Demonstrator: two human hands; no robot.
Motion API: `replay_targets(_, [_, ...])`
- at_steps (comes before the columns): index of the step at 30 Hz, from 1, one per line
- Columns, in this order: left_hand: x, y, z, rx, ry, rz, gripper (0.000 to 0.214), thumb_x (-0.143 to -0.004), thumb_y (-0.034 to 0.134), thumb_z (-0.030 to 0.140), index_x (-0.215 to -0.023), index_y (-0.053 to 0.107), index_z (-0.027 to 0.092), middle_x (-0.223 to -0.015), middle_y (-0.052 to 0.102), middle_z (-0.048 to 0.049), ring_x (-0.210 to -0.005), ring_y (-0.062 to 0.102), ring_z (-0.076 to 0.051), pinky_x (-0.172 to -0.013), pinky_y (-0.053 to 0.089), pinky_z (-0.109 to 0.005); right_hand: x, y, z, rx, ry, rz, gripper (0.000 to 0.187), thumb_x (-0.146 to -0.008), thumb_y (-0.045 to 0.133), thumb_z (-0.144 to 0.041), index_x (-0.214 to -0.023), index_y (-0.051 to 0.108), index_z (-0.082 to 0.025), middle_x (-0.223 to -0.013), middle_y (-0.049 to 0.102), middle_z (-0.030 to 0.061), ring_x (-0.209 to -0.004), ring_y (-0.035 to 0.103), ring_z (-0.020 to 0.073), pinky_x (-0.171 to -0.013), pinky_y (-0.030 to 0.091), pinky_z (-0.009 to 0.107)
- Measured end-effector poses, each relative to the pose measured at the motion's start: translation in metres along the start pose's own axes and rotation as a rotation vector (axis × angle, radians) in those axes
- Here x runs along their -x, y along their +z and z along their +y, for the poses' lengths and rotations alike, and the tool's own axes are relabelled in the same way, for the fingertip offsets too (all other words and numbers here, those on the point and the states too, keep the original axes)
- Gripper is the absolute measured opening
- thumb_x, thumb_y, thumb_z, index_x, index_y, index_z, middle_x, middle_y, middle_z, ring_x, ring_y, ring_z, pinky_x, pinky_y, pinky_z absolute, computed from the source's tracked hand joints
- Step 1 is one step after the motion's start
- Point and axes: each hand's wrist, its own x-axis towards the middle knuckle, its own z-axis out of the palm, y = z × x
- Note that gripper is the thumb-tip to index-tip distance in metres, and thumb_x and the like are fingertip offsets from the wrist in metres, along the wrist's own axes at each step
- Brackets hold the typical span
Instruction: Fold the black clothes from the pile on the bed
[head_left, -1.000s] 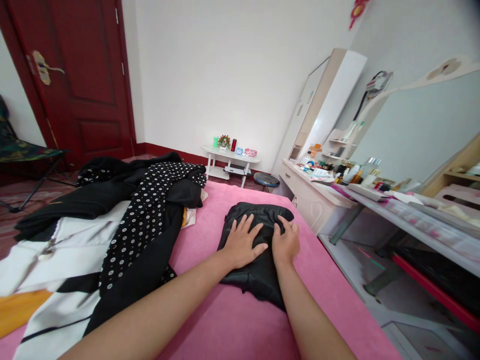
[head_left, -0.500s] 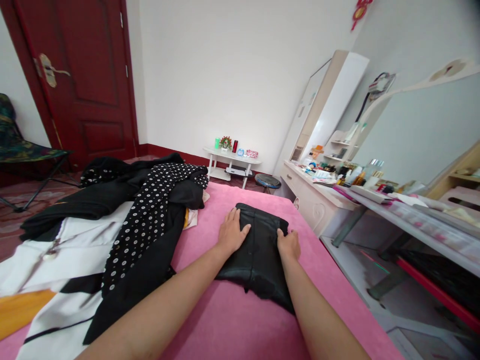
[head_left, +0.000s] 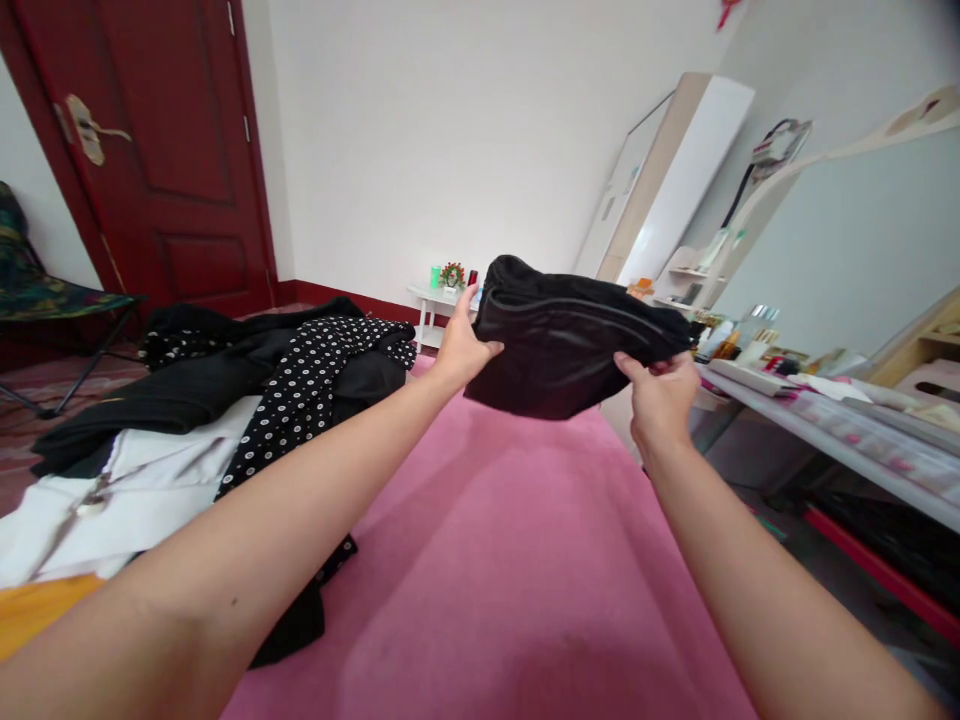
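Observation:
A folded black garment (head_left: 566, 340) with a leather-like sheen is held up in the air above the pink bed cover (head_left: 510, 560). My left hand (head_left: 459, 345) grips its left edge, fingers closed round it. My right hand (head_left: 658, 392) pinches its lower right edge. Both arms stretch forward from the bottom of the view.
A heap of clothes lies on the left of the bed: a black dotted garment (head_left: 307, 385), black cloth and white cloth (head_left: 150, 490). A cluttered dressing table (head_left: 757, 375) with a mirror stands at the right. A red door (head_left: 157, 150), a folding chair (head_left: 45, 300) and a small white table (head_left: 431, 300) are beyond.
Both hands were pressing the folded black garment flat on the bed. They have gripped its sides and lifted it up off the pink cover to chest height.

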Motion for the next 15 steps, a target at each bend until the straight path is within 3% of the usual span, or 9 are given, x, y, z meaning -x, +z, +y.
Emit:
replay_targets(2, [0.01,-0.006,-0.003,-0.066,0.117,-0.062,0.071,-0.066,0.066,0.006,-0.132,0.042,0.016,-0.116,0.062,-0.0061,-0.108,0.058,-0.022,-0.094,0.045,-0.036,0.012,-0.005,0.006,0.087,-0.04,0.002,0.039,-0.07,0.06,-0.029,-0.11,0.057,-0.024,-0.114,0.065,0.001,-0.103,0.06,0.0213,-0.093,0.046,0.037])
replay_targets(5, [0.063,-0.019,-0.029,-0.151,0.126,-0.214,0.041,-0.067,0.06,0.005,-0.107,0.063,0.013,-0.106,0.067,-0.0073,-0.103,0.06,-0.023,-0.093,0.046,-0.038,0.062,-0.014,0.045,0.122,0.007,-0.103,0.032,-0.074,0.051,-0.028,-0.102,0.063,-0.02,-0.112,0.067,0.0059,-0.107,0.058,0.0236,-0.097,0.042,0.04])
replay_targets(8, [0.124,-0.033,-0.065,-0.346,0.05,-0.553,0.051,-0.061,0.048,-0.005,-0.1,0.07,0.02,-0.111,0.067,-0.0051,-0.108,0.059,-0.022,-0.098,0.043,-0.038,0.113,-0.023,0.095,0.099,0.09,-0.305,0.029,-0.063,0.048,-0.024,-0.083,0.068,-0.016,-0.095,0.072,0.0063,-0.094,0.064,0.0247,-0.09,0.048,0.041])
replay_targets(11, [0.153,-0.036,-0.082,-0.49,-0.065,-0.563,0.068,-0.052,0.041,-0.009,-0.103,0.071,0.023,-0.122,0.062,-0.0038,-0.115,0.054,-0.02,-0.102,0.04,-0.036,0.137,-0.033,0.127,0.131,0.236,-0.379,0.037,-0.056,0.042,-0.02,-0.08,0.07,-0.017,-0.092,0.073,0.0047,-0.097,0.064,0.024,-0.092,0.046,0.04])
replay_targets(15, [0.153,-0.026,-0.076,-0.554,-0.145,-0.431,0.055,-0.054,0.041,-0.007,-0.088,0.074,0.021,-0.108,0.068,-0.0029,-0.103,0.059,-0.018,-0.096,0.044,-0.034,0.139,-0.043,0.125,0.287,0.248,-0.136,0.048,-0.06,0.04,-0.019,-0.097,0.07,-0.014,-0.1,0.07,0.008,-0.1,0.062,0.0258,-0.091,0.045,0.04])
